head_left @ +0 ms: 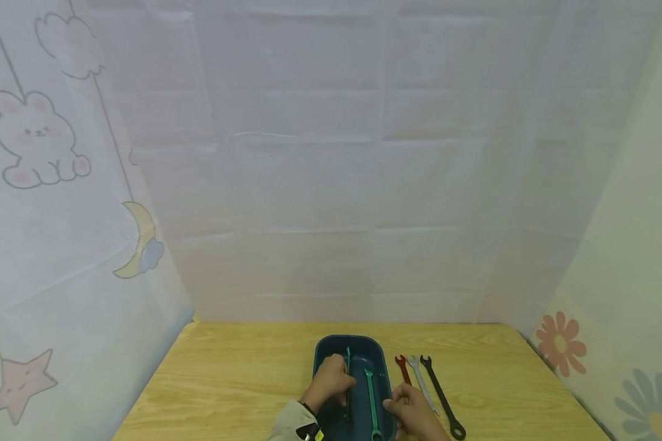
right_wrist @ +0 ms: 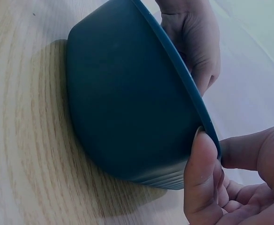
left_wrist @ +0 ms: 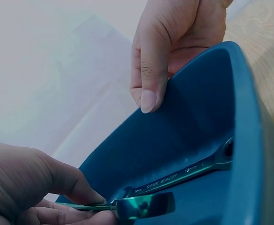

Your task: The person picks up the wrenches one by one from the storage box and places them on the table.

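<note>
Down at the bottom centre, our right hand pinches a blue bin by its rim; inside, our left hand pinches a green wrench near a second green wrench. Lower right, we see red, silver and black wrenches.

I count one tray, two wrenches within it, three wrenches to its right, and two hands at it on my feed.
</note>
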`<state>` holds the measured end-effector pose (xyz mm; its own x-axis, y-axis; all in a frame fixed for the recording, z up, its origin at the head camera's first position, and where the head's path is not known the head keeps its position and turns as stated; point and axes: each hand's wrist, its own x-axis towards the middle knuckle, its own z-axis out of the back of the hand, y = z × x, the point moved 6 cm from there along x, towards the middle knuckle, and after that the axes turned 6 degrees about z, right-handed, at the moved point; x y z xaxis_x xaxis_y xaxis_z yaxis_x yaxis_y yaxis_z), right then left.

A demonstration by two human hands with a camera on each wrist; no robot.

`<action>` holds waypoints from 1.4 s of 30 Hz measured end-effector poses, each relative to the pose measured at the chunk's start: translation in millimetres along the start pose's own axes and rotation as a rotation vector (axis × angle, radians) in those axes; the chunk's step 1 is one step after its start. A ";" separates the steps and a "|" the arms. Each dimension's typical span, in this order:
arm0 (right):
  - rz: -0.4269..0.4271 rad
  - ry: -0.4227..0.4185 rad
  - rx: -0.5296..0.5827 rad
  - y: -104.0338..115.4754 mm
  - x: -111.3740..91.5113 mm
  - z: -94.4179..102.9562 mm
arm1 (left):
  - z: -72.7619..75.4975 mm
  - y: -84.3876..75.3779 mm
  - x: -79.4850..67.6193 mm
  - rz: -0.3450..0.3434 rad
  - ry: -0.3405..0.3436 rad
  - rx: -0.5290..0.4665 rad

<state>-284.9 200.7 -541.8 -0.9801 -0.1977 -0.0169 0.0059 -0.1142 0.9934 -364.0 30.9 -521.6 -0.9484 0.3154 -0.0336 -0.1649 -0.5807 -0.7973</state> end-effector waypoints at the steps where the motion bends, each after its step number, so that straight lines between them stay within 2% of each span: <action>1: 0.005 0.004 -0.006 0.3 0.2 -0.1 | 0.3 -0.1 -0.5 -0.004 -0.001 0.000; 4: 0.014 0.011 -0.011 0.7 0.4 -0.4 | 1.6 0.3 -1.4 -0.014 -0.004 -0.006; 16: -0.002 0.026 0.095 -2.9 -1.9 -1.2 | 5.4 1.8 -3.7 -0.026 -0.009 -0.032; 25: -0.007 0.012 0.083 -3.4 -0.5 -0.5 | 12.8 -3.2 -8.7 -0.076 -0.033 -0.050; 36: -0.009 0.014 0.073 -3.2 -0.9 -1.2 | 19.1 -0.8 -11.0 -0.061 -0.075 -0.049; 42: -0.008 0.014 0.067 -3.3 -0.7 -1.8 | 23.3 -4.9 -16.3 -0.064 -0.057 -0.064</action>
<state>-283.8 199.4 -545.2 -0.9772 -0.2106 -0.0262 -0.0159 -0.0503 0.9986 -354.0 11.1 -503.1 -0.9507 0.3058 0.0521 -0.2101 -0.5110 -0.8335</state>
